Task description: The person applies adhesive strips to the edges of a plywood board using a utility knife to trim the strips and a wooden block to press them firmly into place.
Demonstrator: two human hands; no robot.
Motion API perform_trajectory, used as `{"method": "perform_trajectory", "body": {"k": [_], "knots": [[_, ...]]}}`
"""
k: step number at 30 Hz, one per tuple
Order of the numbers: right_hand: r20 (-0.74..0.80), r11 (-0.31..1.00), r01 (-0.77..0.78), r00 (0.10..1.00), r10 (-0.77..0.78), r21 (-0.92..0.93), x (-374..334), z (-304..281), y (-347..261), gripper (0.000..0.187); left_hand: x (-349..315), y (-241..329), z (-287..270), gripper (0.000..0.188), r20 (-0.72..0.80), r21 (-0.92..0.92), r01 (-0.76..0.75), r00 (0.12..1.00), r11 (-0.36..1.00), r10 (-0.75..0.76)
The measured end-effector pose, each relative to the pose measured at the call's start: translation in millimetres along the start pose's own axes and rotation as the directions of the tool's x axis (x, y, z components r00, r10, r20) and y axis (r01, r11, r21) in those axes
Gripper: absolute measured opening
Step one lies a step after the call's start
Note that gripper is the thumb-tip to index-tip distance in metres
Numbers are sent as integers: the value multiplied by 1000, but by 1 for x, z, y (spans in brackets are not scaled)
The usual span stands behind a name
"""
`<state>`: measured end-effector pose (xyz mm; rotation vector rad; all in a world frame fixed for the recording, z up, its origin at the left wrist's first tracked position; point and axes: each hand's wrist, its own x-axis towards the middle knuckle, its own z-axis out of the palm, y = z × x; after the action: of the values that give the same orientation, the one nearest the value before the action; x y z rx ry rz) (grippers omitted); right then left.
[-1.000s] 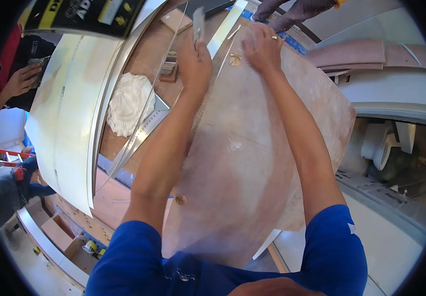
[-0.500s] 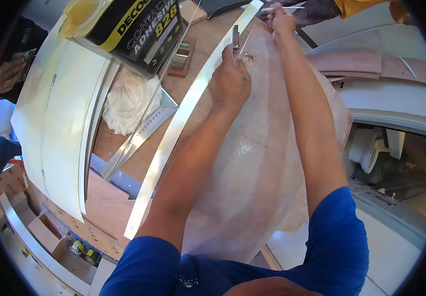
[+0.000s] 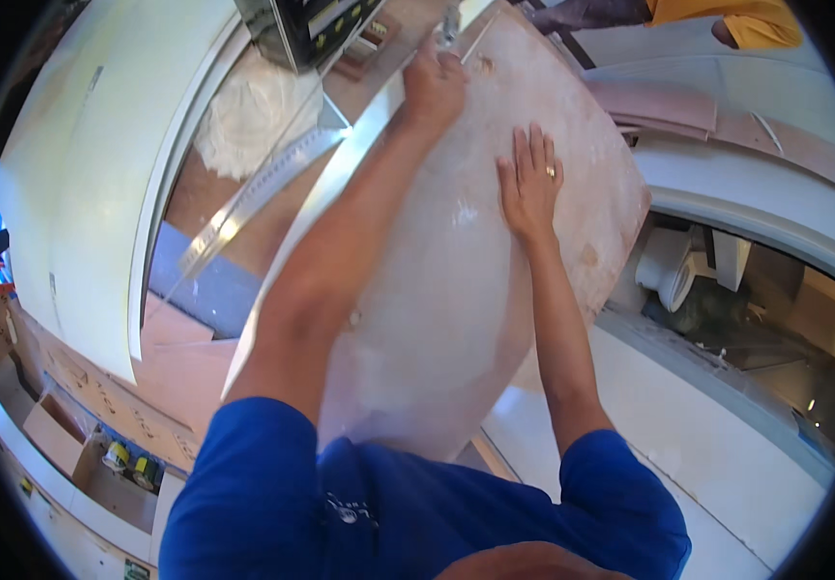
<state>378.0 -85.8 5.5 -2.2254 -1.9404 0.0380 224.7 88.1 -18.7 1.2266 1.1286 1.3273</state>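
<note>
My left hand (image 3: 434, 87) is closed around a small silver metal tool (image 3: 449, 27) at the far end of a long shiny metal strip (image 3: 371, 124). Motion blur hides the tool's exact kind. Under my arms spreads a large pinkish sheet (image 3: 427, 280) with a glossy, whitish surface, and the strip runs along its left edge. My right hand (image 3: 531, 188), a ring on one finger, rests flat on this sheet, fingers stretched out and holding nothing.
Left of the strip lie a metal ruler (image 3: 272, 179), a crumpled white cloth (image 3: 253, 114) and a black can (image 3: 292, 29). A cream panel (image 3: 79, 184) stands farther left. At the upper right is a person's yellow sleeve (image 3: 727, 17); a toilet (image 3: 664, 266) shows below it.
My right hand has come back from the far end and lies flat on the sheet; the thin white stick it held is gone from it. My left hand, with the tool, has shifted up slightly.
</note>
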Motion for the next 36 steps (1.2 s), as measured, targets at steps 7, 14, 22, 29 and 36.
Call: {"method": "perform_trajectory", "body": {"k": [7,14,22,29,36], "knots": [[-18,998,-65,998,65,19,-14,2,17,61,-175,96,-191,21,129,300,168,968,939,-214],[30,985,-168,985,168,23,-92,-8,-1,64,-322,128,-288,21,10,499,425,869,755,-495],[38,851,-519,855,518,83,-307,-40,-6,75,-334,114,-298,20,122,377,490,815,786,-567],[193,462,-765,588,786,448,-411,-45,-85,71,-323,134,-283,20,61,118,574,810,810,-583],[118,404,-750,534,837,524,-410,-31,-114,64,-308,210,-281,22,182,-32,629,767,776,-615]]}}
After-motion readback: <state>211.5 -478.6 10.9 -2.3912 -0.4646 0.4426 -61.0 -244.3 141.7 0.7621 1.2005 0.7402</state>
